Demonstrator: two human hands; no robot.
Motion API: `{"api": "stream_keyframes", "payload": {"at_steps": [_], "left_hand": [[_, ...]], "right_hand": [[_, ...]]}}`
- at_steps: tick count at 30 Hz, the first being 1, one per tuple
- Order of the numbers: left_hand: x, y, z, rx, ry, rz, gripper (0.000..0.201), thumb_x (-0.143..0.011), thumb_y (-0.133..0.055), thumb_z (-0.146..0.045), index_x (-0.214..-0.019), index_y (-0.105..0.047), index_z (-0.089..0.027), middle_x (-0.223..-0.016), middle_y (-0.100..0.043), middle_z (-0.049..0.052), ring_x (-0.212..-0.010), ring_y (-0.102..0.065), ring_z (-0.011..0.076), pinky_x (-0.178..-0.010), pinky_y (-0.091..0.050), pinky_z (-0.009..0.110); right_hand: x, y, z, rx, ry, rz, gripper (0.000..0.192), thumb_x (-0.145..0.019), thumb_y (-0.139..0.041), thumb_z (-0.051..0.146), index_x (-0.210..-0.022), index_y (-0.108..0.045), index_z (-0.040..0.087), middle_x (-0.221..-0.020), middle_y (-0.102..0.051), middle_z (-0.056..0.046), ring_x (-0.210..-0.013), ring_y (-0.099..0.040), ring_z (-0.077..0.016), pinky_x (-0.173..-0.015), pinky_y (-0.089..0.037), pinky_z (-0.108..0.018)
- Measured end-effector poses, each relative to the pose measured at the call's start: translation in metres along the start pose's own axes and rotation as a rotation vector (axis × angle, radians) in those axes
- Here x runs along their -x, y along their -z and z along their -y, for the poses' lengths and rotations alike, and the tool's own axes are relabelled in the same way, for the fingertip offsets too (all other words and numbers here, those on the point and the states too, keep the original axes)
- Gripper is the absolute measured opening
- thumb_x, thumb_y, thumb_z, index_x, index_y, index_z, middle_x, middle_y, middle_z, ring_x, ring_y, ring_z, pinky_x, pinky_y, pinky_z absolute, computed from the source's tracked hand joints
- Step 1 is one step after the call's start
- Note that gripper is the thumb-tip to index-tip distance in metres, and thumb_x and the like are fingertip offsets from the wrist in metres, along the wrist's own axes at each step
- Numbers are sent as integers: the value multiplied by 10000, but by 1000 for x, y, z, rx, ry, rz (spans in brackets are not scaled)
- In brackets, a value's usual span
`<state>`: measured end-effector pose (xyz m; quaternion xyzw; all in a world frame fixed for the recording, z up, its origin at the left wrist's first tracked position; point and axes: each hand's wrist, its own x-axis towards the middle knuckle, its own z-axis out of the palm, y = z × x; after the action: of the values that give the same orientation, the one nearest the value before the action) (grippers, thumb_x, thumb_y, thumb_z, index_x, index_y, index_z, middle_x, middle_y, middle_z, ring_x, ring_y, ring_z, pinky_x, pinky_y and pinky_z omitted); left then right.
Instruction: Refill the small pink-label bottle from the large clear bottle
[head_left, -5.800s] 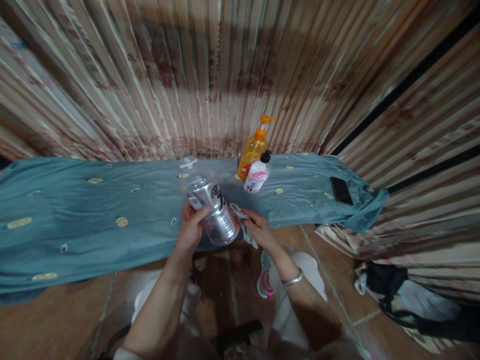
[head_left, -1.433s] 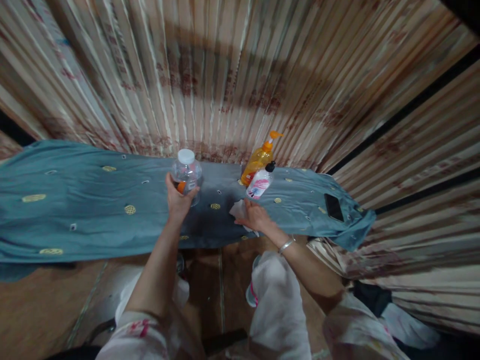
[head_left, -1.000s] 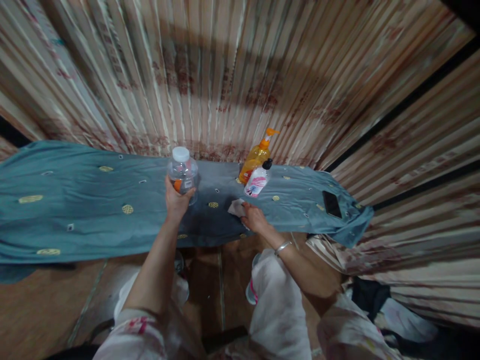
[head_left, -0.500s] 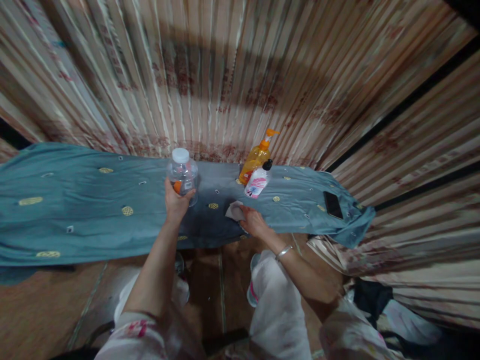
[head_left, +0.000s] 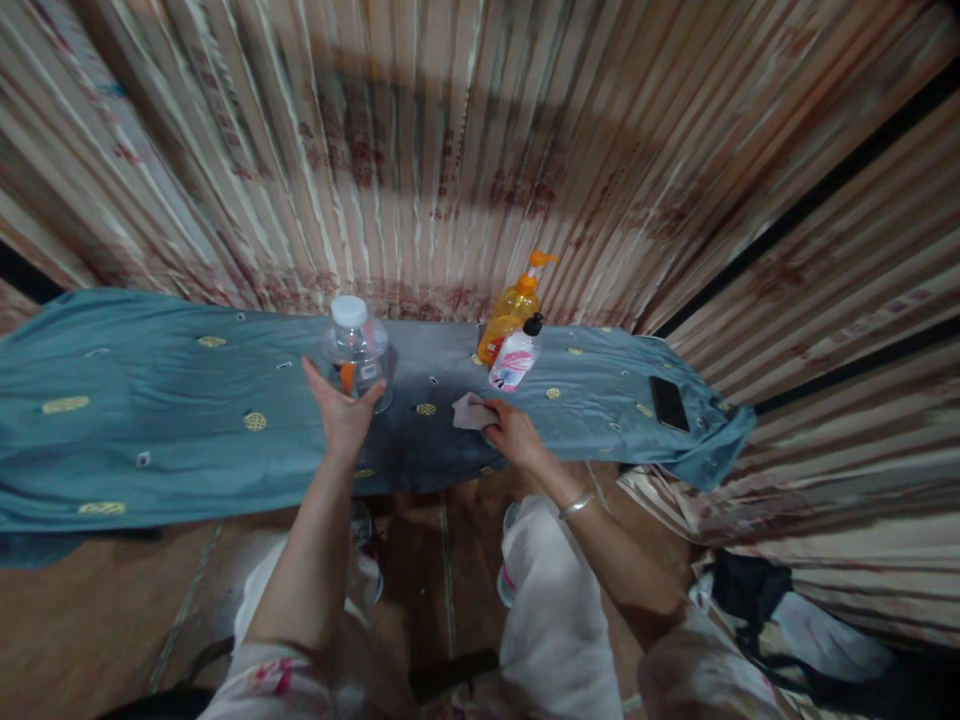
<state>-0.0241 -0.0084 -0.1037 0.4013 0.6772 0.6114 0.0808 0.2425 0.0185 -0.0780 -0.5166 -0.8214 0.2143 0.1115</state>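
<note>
A clear plastic jar (head_left: 365, 345) with a white lid stands upright on the cloth-covered bench, an orange patch showing low on its side. My left hand (head_left: 343, 405) is at the jar's near side, thumb and fingers spread apart; whether a fingertip still touches it is hard to tell. Pinched in my right hand (head_left: 516, 434) is a crumpled pale cloth (head_left: 471, 411), held low over the bench near its front edge. Just beyond that hand stand a white-and-pink bottle (head_left: 514, 362) with a black top and a yellow pump bottle (head_left: 510, 318) with an orange pump.
Teal fabric (head_left: 187, 400) with pineapple prints covers the long narrow bench. A dark phone (head_left: 669, 403) lies towards its right end. Pleated patterned curtains (head_left: 420, 150) hang behind and at the right. Dark and pale items (head_left: 757, 590) are heaped at lower right.
My left hand has loosened from the jar, its fingers spreading out to the left. The right hand still holds the cloth, nearly in the same spot. The view has shifted slightly.
</note>
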Motion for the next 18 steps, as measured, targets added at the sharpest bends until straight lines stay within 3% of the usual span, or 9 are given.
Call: {"api": "stream_keyframes", "payload": {"at_steps": [3, 6, 7, 9, 11, 13, 16, 18], "left_hand": [[13, 15, -15, -35, -18, -65, 1059, -648, -713, -421, -1389, -55, -45, -1487, -100, 256, -1402, -106, 318, -1151, -98, 472], [31, 22, -44, -61, -112, -40, 1010, -646, -716, -401, -1401, -117, -102, -1487, -179, 198, -1399, -150, 262, -1158, -112, 414], [39, 20, -57, -55, -146, 5, 979, -636, -725, -388, -1398, -163, -141, -1481, -223, 164, -1392, -181, 244, -1155, -139, 395], [59, 8, -82, 77, -169, 269, 858, -633, -727, -339, -1359, -294, -189, -1449, -319, 116, -1362, -267, 227, -1148, -166, 381], [86, -13, -105, 319, 25, 590, 881, -493, -812, -296, -1280, -428, -198, -1416, -386, 96, -1340, -312, 243, -1141, -175, 373], [120, -38, -123, 669, 401, 808, 917, -325, -862, -197, -1178, -528, -214, -1358, -461, 64, -1311, -351, 246, -1124, -205, 339], [178, -69, -142, 776, 636, 944, 638, -466, -807, -370, -1043, -600, -192, -1053, -631, 64, -1044, -565, 229, -914, -428, 326], [217, -82, -151, 828, 809, 1005, 535, -532, -731, -506, -937, -617, -176, -897, -645, 55, -881, -605, 195, -761, -465, 289]], "right_hand": [[10, 16, 1, -25, 26, -26, 489, -750, -468, 121, -1239, -465, 135, -1158, -613, -100, -1045, -579, -209, -907, -423, -300], [26, 29, 3, -48, 71, -52, 479, -739, -459, 105, -1216, -476, 131, -1172, -598, -108, -1062, -564, -206, -930, -410, -311], [33, 33, 4, -61, 91, -59, 454, -738, -454, 103, -1189, -492, 136, -1166, -599, -105, -1063, -563, -204, -936, -407, -315], [50, 42, 5, -88, 132, -85, 407, -734, -447, 100, -1132, -518, 143, -1161, -596, -103, -1069, -558, -204, -948, -401, -323], [69, 52, 6, -123, 150, -113, 388, -725, -447, 100, -1100, -527, 161, -1167, -591, -97, -1082, -551, -205, -960, -396, -337], [91, 60, 4, -198, 128, -147, 381, -710, -460, 109, -1075, -536, 186, -1164, -599, -78, -1074, -559, -203, -960, -403, -347], [123, 61, -4, -408, 7, -311, 335, -708, -458, 138, -1022, -549, 208, -1136, -619, -57, -1032, -584, -198, -931, -436, -348], [143, 52, -14, -530, -99, -474, 306, -715, -438, 148, -997, -546, 199, -1100, -633, -74, -1034, -583, -203, -923, -447, -349]]}}
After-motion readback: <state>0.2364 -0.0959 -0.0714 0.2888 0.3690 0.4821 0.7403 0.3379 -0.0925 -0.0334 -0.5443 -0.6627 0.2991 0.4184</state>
